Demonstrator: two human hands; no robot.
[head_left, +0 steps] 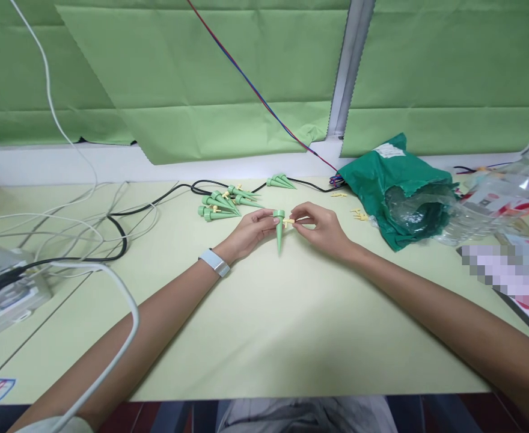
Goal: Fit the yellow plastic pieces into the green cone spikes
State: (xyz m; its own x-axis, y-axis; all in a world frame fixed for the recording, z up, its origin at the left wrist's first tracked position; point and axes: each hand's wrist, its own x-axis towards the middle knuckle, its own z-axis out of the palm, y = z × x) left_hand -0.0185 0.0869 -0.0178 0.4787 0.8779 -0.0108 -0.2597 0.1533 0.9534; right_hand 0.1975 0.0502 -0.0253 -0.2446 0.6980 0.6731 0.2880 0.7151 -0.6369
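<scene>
Between my hands a green plastic plant watering spike [279, 233] points tip down, its wide cap at the top. My left hand [252, 231] grips it near the cap, and a band sits on that wrist. At the spike's right side is a small yellow valve piece [288, 222], pinched by the fingertips of my right hand [319, 228]. The valve meets the spike's side; how deep it sits, I cannot tell. Behind my left hand lies a pile of green spikes [219, 204], some with yellow pieces on them. More spikes [281, 181] lie farther back.
Loose yellow valve pieces [360, 214] lie beside a torn green plastic bag [400, 186] at right. A clear bottle [508, 192] and a flat pixelated item [512, 282] are at far right. Cables [122, 231] and a white power strip [12, 288] occupy the left.
</scene>
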